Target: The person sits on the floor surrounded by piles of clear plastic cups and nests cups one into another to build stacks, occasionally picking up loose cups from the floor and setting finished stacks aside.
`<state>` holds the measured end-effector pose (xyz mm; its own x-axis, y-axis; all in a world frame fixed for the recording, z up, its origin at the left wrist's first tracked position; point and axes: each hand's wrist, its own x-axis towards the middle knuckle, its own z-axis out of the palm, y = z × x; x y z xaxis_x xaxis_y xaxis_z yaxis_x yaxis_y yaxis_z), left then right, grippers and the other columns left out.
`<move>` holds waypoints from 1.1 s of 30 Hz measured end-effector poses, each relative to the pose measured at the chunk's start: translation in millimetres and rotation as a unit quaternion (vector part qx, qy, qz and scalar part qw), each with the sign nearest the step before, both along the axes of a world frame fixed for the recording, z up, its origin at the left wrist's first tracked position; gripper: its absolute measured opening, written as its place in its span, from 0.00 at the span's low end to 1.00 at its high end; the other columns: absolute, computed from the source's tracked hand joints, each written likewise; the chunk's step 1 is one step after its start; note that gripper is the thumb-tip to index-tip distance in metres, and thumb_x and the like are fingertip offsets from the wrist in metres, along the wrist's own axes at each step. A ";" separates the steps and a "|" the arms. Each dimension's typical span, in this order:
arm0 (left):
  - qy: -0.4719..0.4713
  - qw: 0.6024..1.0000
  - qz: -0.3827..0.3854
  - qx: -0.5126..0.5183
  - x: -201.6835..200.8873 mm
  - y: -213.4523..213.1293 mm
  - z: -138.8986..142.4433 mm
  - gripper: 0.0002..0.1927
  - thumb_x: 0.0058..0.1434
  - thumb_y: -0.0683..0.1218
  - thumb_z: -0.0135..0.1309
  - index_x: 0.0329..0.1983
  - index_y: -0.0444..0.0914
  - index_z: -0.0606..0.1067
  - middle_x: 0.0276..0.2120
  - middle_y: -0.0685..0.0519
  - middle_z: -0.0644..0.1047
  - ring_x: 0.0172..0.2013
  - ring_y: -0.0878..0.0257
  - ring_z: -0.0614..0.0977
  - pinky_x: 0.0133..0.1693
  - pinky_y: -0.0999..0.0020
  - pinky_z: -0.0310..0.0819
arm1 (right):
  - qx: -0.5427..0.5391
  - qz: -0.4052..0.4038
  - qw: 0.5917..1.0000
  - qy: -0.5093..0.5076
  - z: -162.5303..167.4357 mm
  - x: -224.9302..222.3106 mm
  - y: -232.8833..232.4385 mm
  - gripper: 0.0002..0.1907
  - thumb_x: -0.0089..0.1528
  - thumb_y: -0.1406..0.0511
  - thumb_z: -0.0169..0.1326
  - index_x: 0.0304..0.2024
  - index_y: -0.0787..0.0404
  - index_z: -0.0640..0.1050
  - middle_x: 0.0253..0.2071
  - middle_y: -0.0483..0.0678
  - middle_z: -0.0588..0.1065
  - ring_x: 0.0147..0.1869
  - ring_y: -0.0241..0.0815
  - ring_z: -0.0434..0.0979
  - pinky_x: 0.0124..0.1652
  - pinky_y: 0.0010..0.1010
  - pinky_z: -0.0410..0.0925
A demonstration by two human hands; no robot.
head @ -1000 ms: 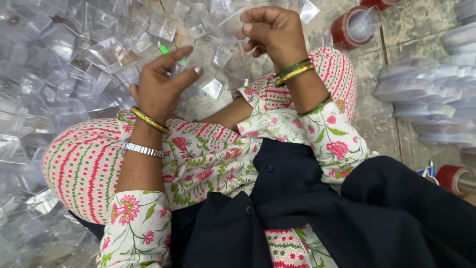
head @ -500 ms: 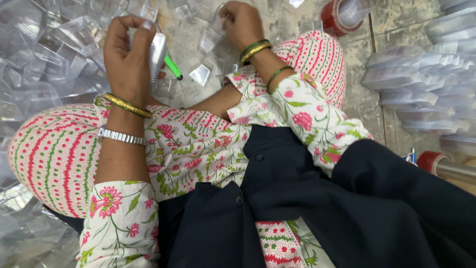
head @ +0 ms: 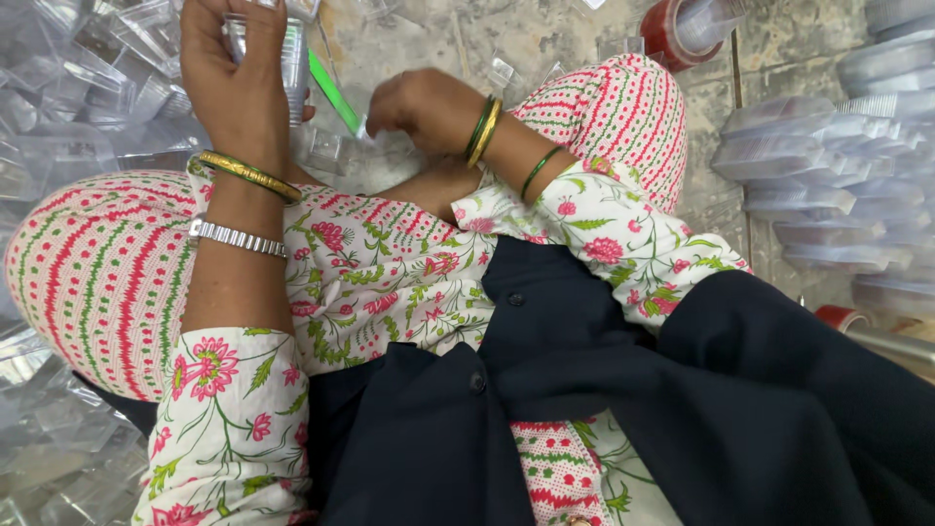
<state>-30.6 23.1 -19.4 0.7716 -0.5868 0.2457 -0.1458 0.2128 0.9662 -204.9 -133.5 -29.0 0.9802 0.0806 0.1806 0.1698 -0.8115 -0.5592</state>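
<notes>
My left hand (head: 239, 83) is raised at the upper left and grips a stack of small clear plastic containers (head: 278, 54), seen past the fingers. My right hand (head: 424, 107) is lower, over the floor between my knees, fingers curled down onto a small clear plastic piece (head: 365, 131) beside a green stick (head: 334, 93). Whether it has hold of the piece is hidden by the fingers. Gold and green bangles sit on both wrists. A heap of loose clear plastic containers (head: 88, 88) lies just left of my left hand.
Stacks of clear plastic trays (head: 828, 175) stand at the right. A red tape roll (head: 682, 29) lies at the top, another (head: 842, 317) at the right edge near a metal bar. My knees in patterned cloth frame the bare stone floor (head: 467, 39). More clear plastic (head: 49, 429) lies lower left.
My right hand has dropped from the far pile down to the floor between my knees. My left hand has stayed raised with the clear stack. The view has shifted.
</notes>
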 end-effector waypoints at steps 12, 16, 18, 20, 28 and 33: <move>0.081 0.992 -0.003 0.099 -7.8 -0.8 7.1 0.13 0.73 0.47 0.66 0.40 0.41 0.72 0.33 0.62 0.64 0.31 0.74 0.65 0.22 0.75 0.69 | -0.056 -0.173 0.981 0.073 2.7 -11.7 -50.2 0.21 0.47 0.80 0.59 0.42 0.62 0.81 0.37 0.50 0.79 0.46 0.54 0.77 0.47 0.42 0.70; 0.106 0.988 -0.017 0.108 -10.9 -1.1 17.9 0.13 0.71 0.49 0.66 0.42 0.42 0.72 0.32 0.62 0.65 0.27 0.75 0.67 0.20 0.74 0.73 | 0.042 -0.260 0.957 0.123 3.1 -8.8 -50.6 0.12 0.49 0.75 0.64 0.36 0.62 0.81 0.33 0.48 0.80 0.39 0.43 0.82 0.41 0.34 0.74; 0.105 0.987 -0.019 0.117 -10.9 -1.9 21.0 0.13 0.71 0.49 0.65 0.42 0.42 0.72 0.32 0.63 0.64 0.27 0.75 0.67 0.20 0.74 0.74 | 0.094 -0.292 0.943 0.130 2.7 -7.5 -50.6 0.11 0.50 0.75 0.64 0.35 0.62 0.81 0.32 0.48 0.81 0.36 0.38 0.83 0.39 0.30 0.75; 0.115 0.985 -0.022 0.128 -10.3 -3.5 23.3 0.13 0.70 0.50 0.65 0.41 0.43 0.72 0.31 0.63 0.63 0.26 0.76 0.67 0.19 0.74 0.75 | 0.113 -0.292 0.945 0.098 2.0 -5.8 -52.3 0.12 0.46 0.74 0.67 0.33 0.64 0.80 0.29 0.49 0.81 0.33 0.37 0.82 0.36 0.28 0.74; 0.132 0.984 -0.032 0.118 -10.7 -15.6 34.7 0.12 0.68 0.49 0.64 0.40 0.42 0.72 0.30 0.64 0.68 0.26 0.76 0.68 0.19 0.75 0.70 | 0.237 -0.361 0.898 0.089 6.4 3.7 -61.5 0.06 0.50 0.74 0.62 0.30 0.64 0.83 0.27 0.45 0.81 0.31 0.33 0.80 0.34 0.26 0.75; 0.104 0.984 -0.015 0.144 -9.7 -20.0 36.5 0.12 0.68 0.50 0.65 0.39 0.42 0.73 0.28 0.65 0.64 0.26 0.76 0.64 0.19 0.76 0.68 | 0.342 -0.440 0.809 0.189 20.6 6.4 -57.6 0.02 0.50 0.71 0.61 0.26 0.64 0.83 0.24 0.47 0.82 0.15 0.34 0.70 0.17 0.29 0.63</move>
<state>-40.3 3.0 17.1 0.7686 -0.6324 -0.0963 0.0644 -0.0733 0.9952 -198.4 -191.0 -8.4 0.5993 -0.6701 -0.4379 -0.5936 -0.0049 -0.8048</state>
